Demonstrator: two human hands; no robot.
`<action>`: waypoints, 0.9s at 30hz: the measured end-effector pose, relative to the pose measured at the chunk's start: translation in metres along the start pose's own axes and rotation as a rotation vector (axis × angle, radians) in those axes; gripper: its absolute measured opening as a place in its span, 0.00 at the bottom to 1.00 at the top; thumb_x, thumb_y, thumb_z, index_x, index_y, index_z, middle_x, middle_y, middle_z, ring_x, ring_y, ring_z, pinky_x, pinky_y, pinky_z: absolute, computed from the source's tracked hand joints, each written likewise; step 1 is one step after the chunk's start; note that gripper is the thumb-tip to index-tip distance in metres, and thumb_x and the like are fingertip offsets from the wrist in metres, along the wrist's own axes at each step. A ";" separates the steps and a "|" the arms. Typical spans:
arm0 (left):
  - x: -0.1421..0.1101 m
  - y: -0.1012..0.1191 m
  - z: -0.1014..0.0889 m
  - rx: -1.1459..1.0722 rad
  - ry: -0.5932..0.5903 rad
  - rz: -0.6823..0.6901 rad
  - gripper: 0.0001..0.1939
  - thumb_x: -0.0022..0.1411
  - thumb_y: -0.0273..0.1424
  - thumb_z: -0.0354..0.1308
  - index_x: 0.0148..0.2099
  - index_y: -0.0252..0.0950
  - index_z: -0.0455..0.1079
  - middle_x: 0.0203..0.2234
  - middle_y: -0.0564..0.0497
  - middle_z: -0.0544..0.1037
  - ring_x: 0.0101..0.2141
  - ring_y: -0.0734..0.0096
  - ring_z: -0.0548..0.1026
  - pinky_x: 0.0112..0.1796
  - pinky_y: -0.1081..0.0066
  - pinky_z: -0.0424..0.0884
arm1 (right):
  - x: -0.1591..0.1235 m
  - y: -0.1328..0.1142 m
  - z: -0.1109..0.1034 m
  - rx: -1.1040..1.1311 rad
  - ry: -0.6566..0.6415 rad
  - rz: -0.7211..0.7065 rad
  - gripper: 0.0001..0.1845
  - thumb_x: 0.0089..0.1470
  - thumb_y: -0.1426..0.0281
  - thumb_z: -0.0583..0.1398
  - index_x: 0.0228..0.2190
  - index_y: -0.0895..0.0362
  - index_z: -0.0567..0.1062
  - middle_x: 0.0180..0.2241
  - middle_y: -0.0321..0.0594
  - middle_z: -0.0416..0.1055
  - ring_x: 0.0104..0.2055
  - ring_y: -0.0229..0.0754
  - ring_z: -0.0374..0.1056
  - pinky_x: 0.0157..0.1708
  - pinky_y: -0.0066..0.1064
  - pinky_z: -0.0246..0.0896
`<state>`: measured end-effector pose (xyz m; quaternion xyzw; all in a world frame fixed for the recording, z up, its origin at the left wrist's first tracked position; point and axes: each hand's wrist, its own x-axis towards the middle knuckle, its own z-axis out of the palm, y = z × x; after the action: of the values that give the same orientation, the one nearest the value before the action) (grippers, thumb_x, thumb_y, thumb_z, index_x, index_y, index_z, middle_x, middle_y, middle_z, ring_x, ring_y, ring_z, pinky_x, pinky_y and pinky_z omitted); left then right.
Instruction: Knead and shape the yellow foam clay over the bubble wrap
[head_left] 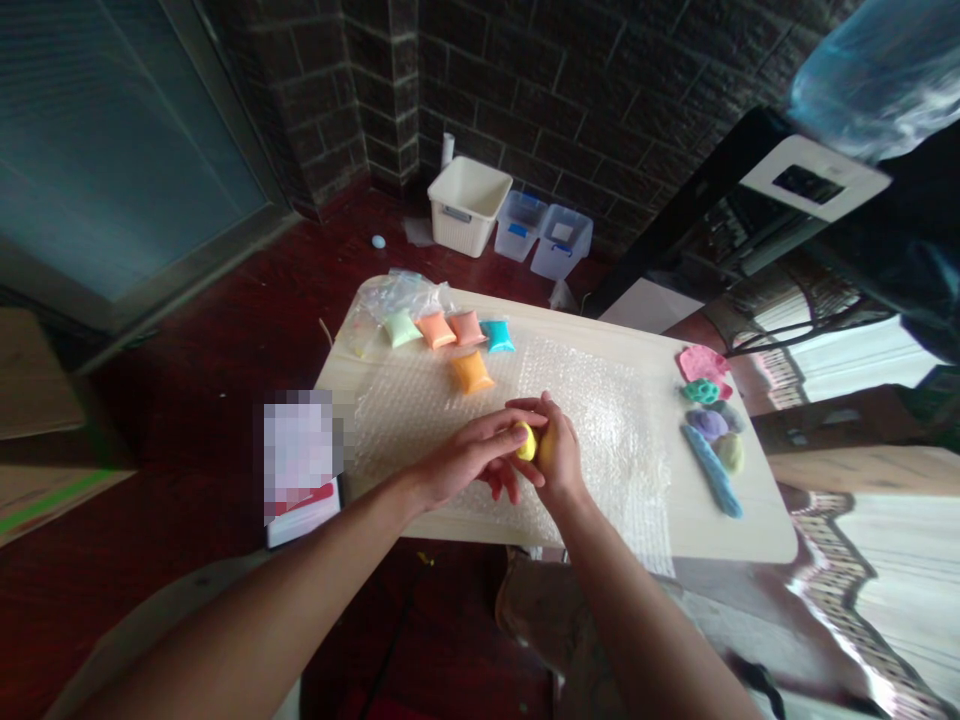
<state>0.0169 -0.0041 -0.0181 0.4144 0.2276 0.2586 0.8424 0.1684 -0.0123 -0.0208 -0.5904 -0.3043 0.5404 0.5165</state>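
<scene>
A small lump of yellow modelling clay is held between my two hands above the table. My left hand is closed on it, the thumb pressing against its near side. From the other side my right hand curls around the clay, its fingers partly hiding it. Under both hands lies a sheet of bubble wrap. Just beyond them rests an orange clay packet. Farther back sit a pale green packet, a light orange packet, a salmon packet and a blue packet.
On the right of the table are a pink clay piece, a green one, a purple lump and a long blue piece. Clear plastic bags lie at the back left. A white basket stands on the floor.
</scene>
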 end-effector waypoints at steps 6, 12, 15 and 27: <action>0.003 -0.004 0.001 0.000 0.050 -0.025 0.24 0.69 0.47 0.60 0.59 0.37 0.70 0.32 0.44 0.85 0.24 0.69 0.80 0.26 0.73 0.64 | 0.001 0.001 -0.002 -0.029 -0.008 -0.024 0.30 0.62 0.44 0.58 0.29 0.58 0.82 0.24 0.42 0.77 0.25 0.44 0.73 0.22 0.31 0.67; 0.003 -0.002 0.000 -0.058 0.077 -0.015 0.18 0.67 0.43 0.61 0.53 0.36 0.71 0.30 0.44 0.85 0.25 0.68 0.79 0.27 0.72 0.66 | -0.001 0.002 -0.002 -0.050 -0.059 -0.011 0.29 0.65 0.47 0.55 0.32 0.58 0.81 0.25 0.42 0.78 0.21 0.42 0.72 0.19 0.31 0.65; 0.003 0.002 -0.002 -0.145 0.095 0.027 0.18 0.68 0.44 0.58 0.51 0.37 0.70 0.29 0.45 0.85 0.25 0.68 0.79 0.26 0.73 0.65 | -0.001 0.000 -0.003 -0.044 -0.080 -0.095 0.29 0.67 0.49 0.52 0.32 0.58 0.81 0.27 0.43 0.79 0.26 0.43 0.75 0.24 0.32 0.67; 0.007 0.002 -0.005 -0.250 0.269 0.101 0.22 0.66 0.47 0.64 0.48 0.33 0.75 0.25 0.45 0.84 0.23 0.70 0.77 0.26 0.74 0.67 | -0.008 0.003 0.003 -0.086 -0.302 -0.203 0.31 0.71 0.46 0.50 0.39 0.58 0.79 0.20 0.36 0.72 0.25 0.45 0.75 0.28 0.36 0.70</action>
<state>0.0188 0.0041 -0.0199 0.2791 0.2830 0.3796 0.8354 0.1634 -0.0200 -0.0207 -0.4902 -0.4592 0.5545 0.4912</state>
